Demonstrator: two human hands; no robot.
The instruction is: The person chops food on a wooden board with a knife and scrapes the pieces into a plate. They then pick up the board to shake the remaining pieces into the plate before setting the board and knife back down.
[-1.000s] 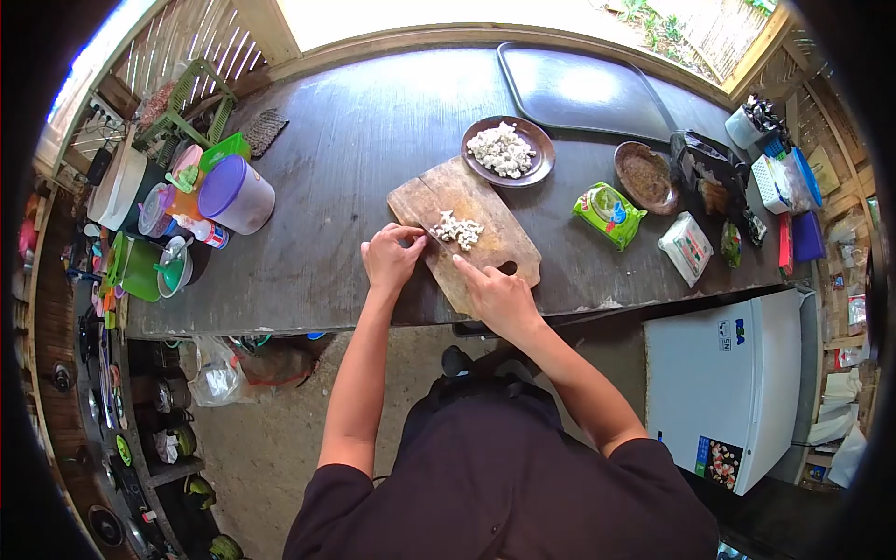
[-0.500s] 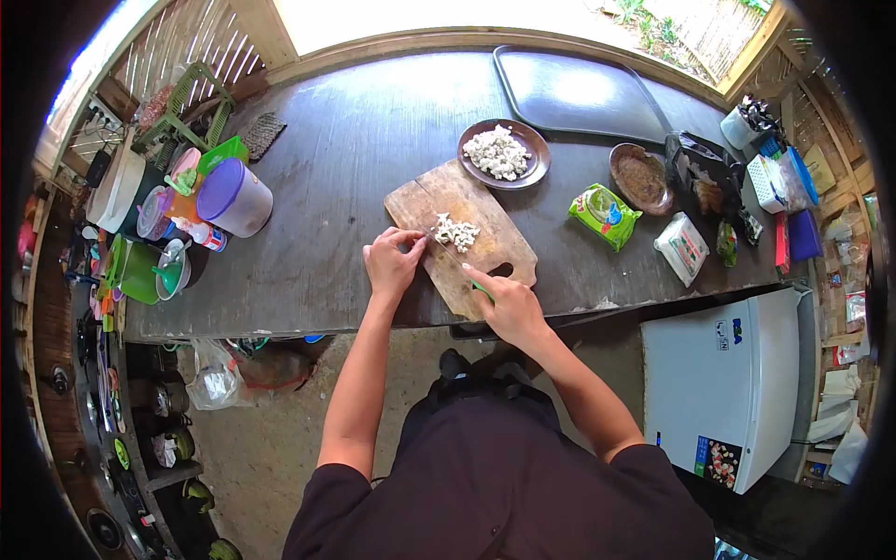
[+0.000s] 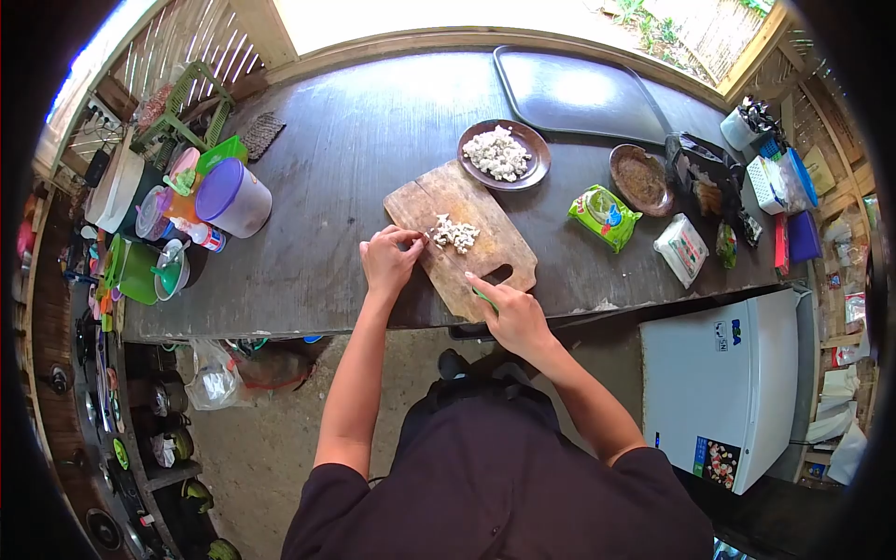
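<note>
right hand (image 3: 513, 317) grips a green-handled knife (image 3: 483, 296), blade hidden, handle angled toward white pieces (image 3: 455, 232).

Pale wooden cutting board (image 3: 464, 227) mid-frame, white chopped bits (image 3: 455, 233), dark grey-brown bench (image 3: 355, 131), brown plate (image 3: 535, 166), purple-lidded tub (image 3: 233, 196) at left, green packet (image 3: 607, 217) at right, white fridge (image 3: 728, 383) lower right

Up top sits a big dark tray (image 3: 583, 91), and just below it I've got a brown plate (image 3: 539, 161) heaped with white bits. To the right, a green packet (image 3: 607, 217) lies near a white packet (image 3: 682, 248). Far left, a purple-lidded tub (image 3: 233, 197) stands by a green jug (image 3: 140, 271). A white fridge (image 3: 737, 383) fills the lower right.
</note>
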